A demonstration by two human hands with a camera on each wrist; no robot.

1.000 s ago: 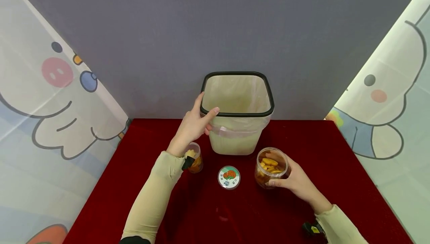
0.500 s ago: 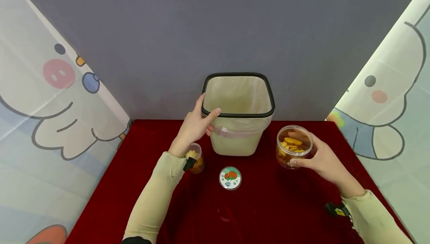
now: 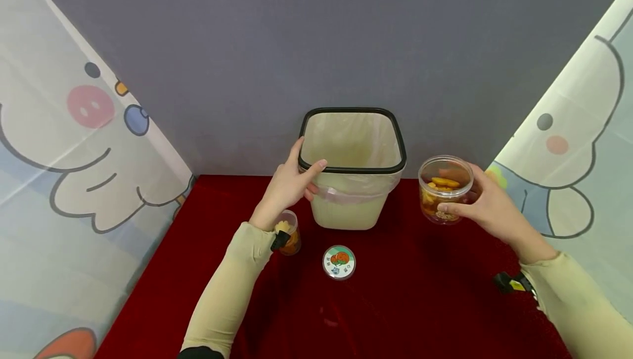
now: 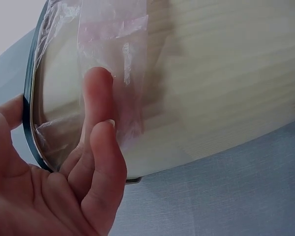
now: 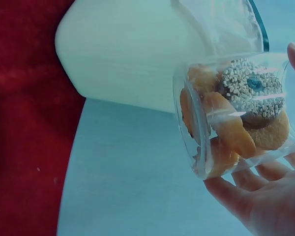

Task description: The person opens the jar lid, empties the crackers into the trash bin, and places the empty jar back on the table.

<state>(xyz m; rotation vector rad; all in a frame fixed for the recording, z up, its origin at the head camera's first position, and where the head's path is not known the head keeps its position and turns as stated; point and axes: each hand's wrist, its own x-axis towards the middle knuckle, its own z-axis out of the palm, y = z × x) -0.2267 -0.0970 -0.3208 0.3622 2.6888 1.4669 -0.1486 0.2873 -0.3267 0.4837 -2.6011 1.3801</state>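
In the head view my left hand (image 3: 287, 186) grips the near left corner of a cream trash bin (image 3: 348, 210), thumb over its black rim and fingers against the side. The left wrist view shows those curled fingers (image 4: 108, 167) touching the clear liner bag (image 4: 113, 54). My right hand (image 3: 497, 210) holds a clear, lidless plastic jar (image 3: 440, 216) raised to the right of the bin, roughly upright. Yellow-brown snack pieces (image 3: 445, 183) lie inside it. A crumb-textured patch (image 5: 255, 86) shows on the jar in the right wrist view; whether it is food or a label is unclear.
A smaller clear cup of yellowish snacks (image 3: 294, 241) stands partly behind my left wrist. A round lid with an orange fruit picture (image 3: 339, 263) lies on the red cloth (image 3: 395, 315). A grey wall (image 3: 346, 34) rises behind the bin.
My right hand has carried the jar rightward, then up and away from me, off the area beside the round lid. My left hand stays on the bin's rim.
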